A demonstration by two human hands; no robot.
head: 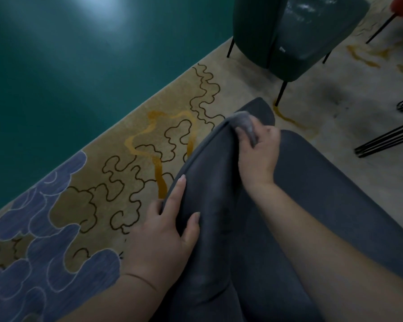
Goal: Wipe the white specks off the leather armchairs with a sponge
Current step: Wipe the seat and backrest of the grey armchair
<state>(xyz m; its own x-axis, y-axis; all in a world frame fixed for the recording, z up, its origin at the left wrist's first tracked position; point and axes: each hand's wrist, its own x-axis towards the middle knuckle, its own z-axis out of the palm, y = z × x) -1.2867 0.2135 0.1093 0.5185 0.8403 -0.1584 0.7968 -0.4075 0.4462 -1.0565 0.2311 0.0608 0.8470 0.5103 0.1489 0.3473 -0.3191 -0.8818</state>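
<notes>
A dark grey leather armchair point(312, 194) fills the lower right of the head view, seen from above its curved backrest. My right hand point(258, 154) grips a grey sponge point(246, 125) and presses it against the top edge of the backrest. My left hand point(165, 233) rests on the backrest's outer edge lower down, with its fingers stretched along the seam and its thumb on the inner face. No white specks show on the grey leather here. A second armchair point(289, 33), dark green, stands at the top with pale smears on its seat.
A patterned beige rug point(130, 159) with blue clouds and orange lines lies under the chairs. A teal wall point(68, 66) runs along the left. Thin black metal legs point(386, 140) of other furniture stand at the right edge.
</notes>
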